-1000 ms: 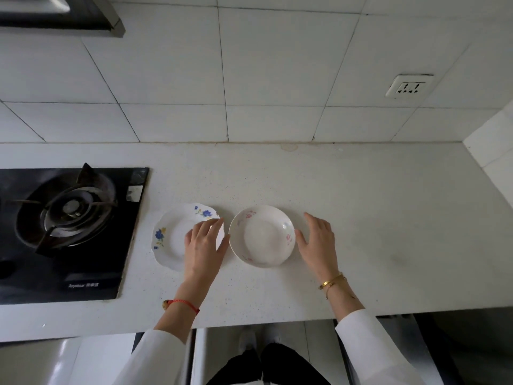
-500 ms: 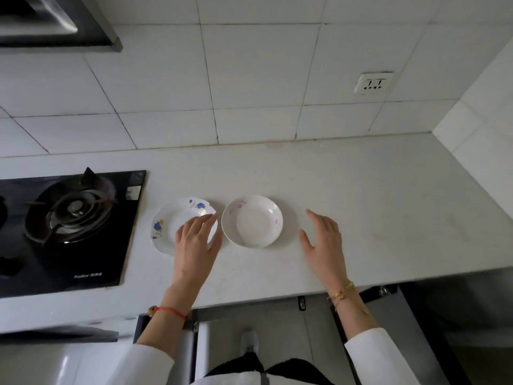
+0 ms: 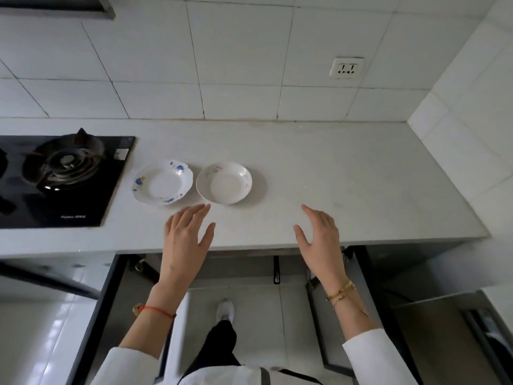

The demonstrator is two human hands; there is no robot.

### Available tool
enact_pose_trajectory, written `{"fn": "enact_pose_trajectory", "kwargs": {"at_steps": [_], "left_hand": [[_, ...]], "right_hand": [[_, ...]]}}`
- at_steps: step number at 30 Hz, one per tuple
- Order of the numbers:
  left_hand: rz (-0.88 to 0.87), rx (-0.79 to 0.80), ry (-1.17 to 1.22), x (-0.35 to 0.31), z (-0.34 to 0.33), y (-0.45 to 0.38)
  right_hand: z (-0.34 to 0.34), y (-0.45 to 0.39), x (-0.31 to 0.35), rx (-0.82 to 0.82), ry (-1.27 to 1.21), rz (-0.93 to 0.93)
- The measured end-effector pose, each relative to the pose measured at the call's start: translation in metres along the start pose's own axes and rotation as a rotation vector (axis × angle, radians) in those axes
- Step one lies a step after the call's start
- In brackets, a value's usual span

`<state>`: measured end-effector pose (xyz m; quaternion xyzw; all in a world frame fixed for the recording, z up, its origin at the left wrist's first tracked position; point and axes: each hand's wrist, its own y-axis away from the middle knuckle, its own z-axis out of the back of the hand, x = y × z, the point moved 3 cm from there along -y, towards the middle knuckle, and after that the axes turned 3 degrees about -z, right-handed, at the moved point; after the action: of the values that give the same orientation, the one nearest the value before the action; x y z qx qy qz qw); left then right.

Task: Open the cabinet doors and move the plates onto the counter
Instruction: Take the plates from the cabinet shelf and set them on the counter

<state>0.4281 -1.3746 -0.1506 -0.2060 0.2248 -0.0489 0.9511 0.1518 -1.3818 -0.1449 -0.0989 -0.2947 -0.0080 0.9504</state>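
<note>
- White counter carries both plates: blue-flowered plate between stove and pink-flowered plate.
- Left hand and right hand hover splayed, holding nothing.
- Cabinet doors hang open below; task looks finished.

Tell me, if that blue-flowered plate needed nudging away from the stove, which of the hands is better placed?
Probably the left hand. Open and empty, its fingertips lie just in front of the blue-flowered plate. The right hand, also open, is farther off, with the pink-flowered plate lying between it and that plate.
</note>
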Motion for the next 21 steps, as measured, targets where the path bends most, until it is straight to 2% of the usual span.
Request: {"fn": "enact_pose_trajectory", "kwargs": {"at_steps": [11,21], "left_hand": [[0.04,0.011,-0.02,-0.076,0.02,0.108],[0.086,0.054,-0.02,-0.082,-0.005,0.145]], "right_hand": [[0.047,0.098,-0.05,0.043,-0.022,0.027],[0.031,0.128,-0.081,0.088,-0.029,0.011]]}}
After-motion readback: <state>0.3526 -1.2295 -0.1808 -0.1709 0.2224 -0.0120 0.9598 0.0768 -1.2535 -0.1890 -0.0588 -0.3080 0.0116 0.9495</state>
